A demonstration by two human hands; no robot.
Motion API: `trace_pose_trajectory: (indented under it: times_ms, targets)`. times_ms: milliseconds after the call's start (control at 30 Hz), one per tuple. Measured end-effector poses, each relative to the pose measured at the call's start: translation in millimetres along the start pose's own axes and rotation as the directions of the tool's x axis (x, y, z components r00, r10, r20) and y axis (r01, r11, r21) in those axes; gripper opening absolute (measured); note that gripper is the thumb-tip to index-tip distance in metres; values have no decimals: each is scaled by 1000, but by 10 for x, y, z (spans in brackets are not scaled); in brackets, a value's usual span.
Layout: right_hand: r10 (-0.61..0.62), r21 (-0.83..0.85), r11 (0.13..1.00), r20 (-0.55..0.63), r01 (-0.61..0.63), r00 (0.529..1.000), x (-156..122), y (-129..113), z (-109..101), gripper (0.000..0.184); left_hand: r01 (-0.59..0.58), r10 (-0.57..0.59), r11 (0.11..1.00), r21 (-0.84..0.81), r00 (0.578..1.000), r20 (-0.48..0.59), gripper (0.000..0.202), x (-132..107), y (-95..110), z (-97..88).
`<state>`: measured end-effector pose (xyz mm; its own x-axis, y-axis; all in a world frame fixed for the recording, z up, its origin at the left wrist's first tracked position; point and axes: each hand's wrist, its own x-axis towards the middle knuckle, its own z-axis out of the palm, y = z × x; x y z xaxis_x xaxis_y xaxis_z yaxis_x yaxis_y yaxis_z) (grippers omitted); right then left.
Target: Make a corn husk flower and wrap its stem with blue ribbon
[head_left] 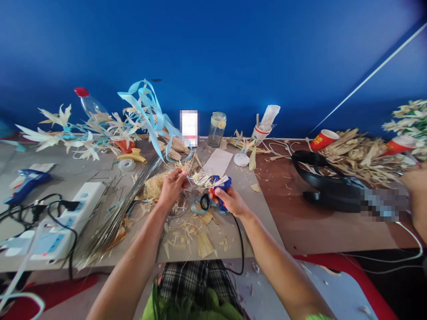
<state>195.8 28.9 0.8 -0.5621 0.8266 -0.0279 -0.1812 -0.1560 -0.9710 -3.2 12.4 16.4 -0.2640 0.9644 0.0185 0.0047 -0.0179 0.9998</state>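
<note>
My left hand (pixel 173 186) is raised over the table with thumb and fingers pinched on a pale, frayed corn husk piece (pixel 188 166). Wrapped around a blue hot glue gun (pixel 225 182) is my right hand (pixel 231 201), just to the right of the left one. A black cord (pixel 241 240) runs down from the gun past the table edge. Cut husk scraps (pixel 204 243) lie below both hands, and a roll of clear tape (pixel 199 205) sits between them. Behind the hands lies a white sheet of paper (pixel 218 161).
Left: a bundle of thin wires (pixel 125 206), a power strip (pixel 82 202), another blue glue gun (pixel 30 181), husk flowers (pixel 88 144) and blue ribbon (pixel 151 113). Behind: a clear jar (pixel 217 130). Right: a black headset (pixel 328 189), a red paper cup (pixel 323 140) and another person's arm (pixel 416 195).
</note>
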Motion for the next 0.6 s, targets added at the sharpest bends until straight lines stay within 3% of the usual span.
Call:
trace_pose_trajectory:
  times_ms: [600]
  targets:
    - [-23, -229, 973, 17, 27, 1000, -11, 103, -72, 41, 16, -16, 1000, 25, 1000, -3, 29, -2, 26, 10]
